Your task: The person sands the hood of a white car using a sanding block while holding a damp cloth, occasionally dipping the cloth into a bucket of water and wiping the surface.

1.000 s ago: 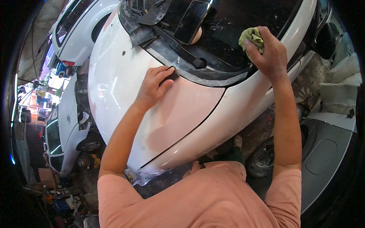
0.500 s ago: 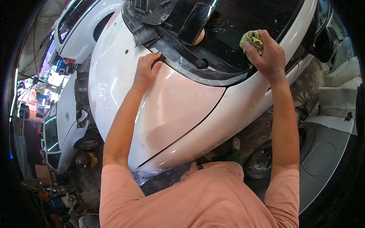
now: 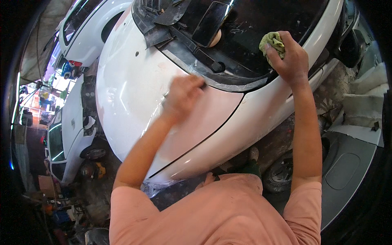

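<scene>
My left hand (image 3: 183, 97), smeared by motion, is over the white car hood (image 3: 126, 81) close to its rear edge. Its fingers are closed round a small dark piece (image 3: 203, 85) whose kind I cannot make out. Under and beside it lies a matte pinkish patch (image 3: 216, 100) on the panel. My right hand (image 3: 293, 61) grips a crumpled yellow-green cloth (image 3: 272, 44) above the dark windshield (image 3: 253, 20), near the white pillar. Whether the cloth touches the glass I cannot tell.
A phone (image 3: 210, 25) rests on a round pale object at the windshield's base, beside loose black trim pieces (image 3: 158, 37). Clear plastic film (image 3: 153, 190) hangs at the fender's front. Another white car (image 3: 71, 130) stands left; a grey panel (image 3: 347, 167) and wheel (image 3: 281, 173) lie right.
My left hand has swept right and nearer to me across the hood, with the dark piece in its fingers. My right hand and the cloth have shifted only slightly right.
</scene>
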`<state>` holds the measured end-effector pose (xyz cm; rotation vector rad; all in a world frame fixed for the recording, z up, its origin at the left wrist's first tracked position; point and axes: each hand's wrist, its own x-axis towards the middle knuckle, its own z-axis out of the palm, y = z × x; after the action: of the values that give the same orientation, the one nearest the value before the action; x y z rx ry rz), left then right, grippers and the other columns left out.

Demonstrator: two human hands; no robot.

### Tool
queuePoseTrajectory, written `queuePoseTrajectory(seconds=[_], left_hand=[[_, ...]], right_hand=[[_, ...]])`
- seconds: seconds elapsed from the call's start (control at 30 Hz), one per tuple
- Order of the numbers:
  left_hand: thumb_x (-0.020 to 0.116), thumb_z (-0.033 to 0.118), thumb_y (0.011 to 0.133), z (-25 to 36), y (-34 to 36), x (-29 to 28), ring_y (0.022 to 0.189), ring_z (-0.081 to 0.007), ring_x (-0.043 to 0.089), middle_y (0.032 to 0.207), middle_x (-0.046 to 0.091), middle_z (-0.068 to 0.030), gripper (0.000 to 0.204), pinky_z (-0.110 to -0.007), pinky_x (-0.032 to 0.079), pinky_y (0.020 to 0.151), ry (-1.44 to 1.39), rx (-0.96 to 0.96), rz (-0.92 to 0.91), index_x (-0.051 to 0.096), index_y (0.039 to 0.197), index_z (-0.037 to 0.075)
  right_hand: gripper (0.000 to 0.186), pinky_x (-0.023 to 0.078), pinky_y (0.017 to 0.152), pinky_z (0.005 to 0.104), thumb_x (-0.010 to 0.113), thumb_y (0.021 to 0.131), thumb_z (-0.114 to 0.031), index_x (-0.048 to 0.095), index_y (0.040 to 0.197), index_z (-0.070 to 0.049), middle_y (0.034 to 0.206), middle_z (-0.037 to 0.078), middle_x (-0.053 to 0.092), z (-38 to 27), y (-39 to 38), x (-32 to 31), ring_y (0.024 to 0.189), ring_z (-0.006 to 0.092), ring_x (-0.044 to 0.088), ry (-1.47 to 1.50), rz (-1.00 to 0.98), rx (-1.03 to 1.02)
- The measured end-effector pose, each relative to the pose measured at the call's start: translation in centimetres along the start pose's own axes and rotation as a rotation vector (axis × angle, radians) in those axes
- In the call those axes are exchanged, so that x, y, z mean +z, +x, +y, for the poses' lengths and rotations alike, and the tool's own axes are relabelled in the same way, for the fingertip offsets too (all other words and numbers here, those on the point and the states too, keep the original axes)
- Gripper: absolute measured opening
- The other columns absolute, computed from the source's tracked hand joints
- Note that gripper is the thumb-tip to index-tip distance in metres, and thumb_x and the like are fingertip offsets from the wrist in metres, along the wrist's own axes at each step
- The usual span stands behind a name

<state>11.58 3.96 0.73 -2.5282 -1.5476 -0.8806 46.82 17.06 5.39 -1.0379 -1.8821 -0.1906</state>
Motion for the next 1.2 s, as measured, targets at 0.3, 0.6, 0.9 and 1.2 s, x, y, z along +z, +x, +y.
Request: queuePoseTrajectory(seconds=[0.3, 0.6, 0.9, 1.2], left_hand=[[0.076, 0.014, 0.093, -3.4, 1.5, -0.5, 0.113, -0.0383, 0.06, 0.125, 0.069, -0.0163, 0.034, -0.047, 0.047, 0.103, 0.122, -0.174, 0.152, 0.074, 0.126, 0.006], [0.073, 0.018, 0.095, -2.4, 1.4, -1.9, 0.107, -0.0387, 0.059, 0.119, 0.068, -0.016, 0.03, -0.047, 0.048, 0.095, 0.106, -0.224, 0.127, 0.074, 0.123, 0.007], [0.072, 0.026, 0.099, 5.0, 0.4, -0.7, 0.11, -0.0376, 0.061, 0.122, 0.067, -0.0158, 0.037, -0.046, 0.051, 0.097, 0.11, -0.225, 0.029, 0.07, 0.131, 0.007], [0.074, 0.026, 0.098, 6.9, -2.4, -0.2, 0.104, -0.0369, 0.062, 0.116, 0.067, -0.0138, 0.034, -0.047, 0.052, 0.093, 0.118, -0.189, 0.069, 0.071, 0.127, 0.008]], right_hand=[[0.03, 0.061, 0.065, 0.0395, 0.073, 0.097, -0.039, 0.066, 0.112, -0.015, 0.087, 0.009, 0.076, -0.4, 0.4, 0.1, 0.074, 0.0267, 0.077, 0.008, -0.025, 0.006], [0.032, 0.06, 0.064, 0.0408, 0.072, 0.097, -0.042, 0.065, 0.113, -0.016, 0.086, 0.009, 0.075, 0.0, 0.3, 0.3, 0.075, 0.0265, 0.076, 0.04, -0.029, 0.007], [0.034, 0.063, 0.065, 0.0375, 0.074, 0.096, -0.043, 0.065, 0.115, -0.016, 0.092, 0.009, 0.078, 0.2, 0.0, -0.1, 0.077, 0.0253, 0.078, -0.02, -0.034, 0.017], [0.031, 0.064, 0.068, 0.0393, 0.075, 0.097, -0.038, 0.066, 0.116, -0.015, 0.093, 0.011, 0.078, 0.0, 0.0, -0.3, 0.079, 0.0262, 0.079, -0.016, -0.041, 0.011]])
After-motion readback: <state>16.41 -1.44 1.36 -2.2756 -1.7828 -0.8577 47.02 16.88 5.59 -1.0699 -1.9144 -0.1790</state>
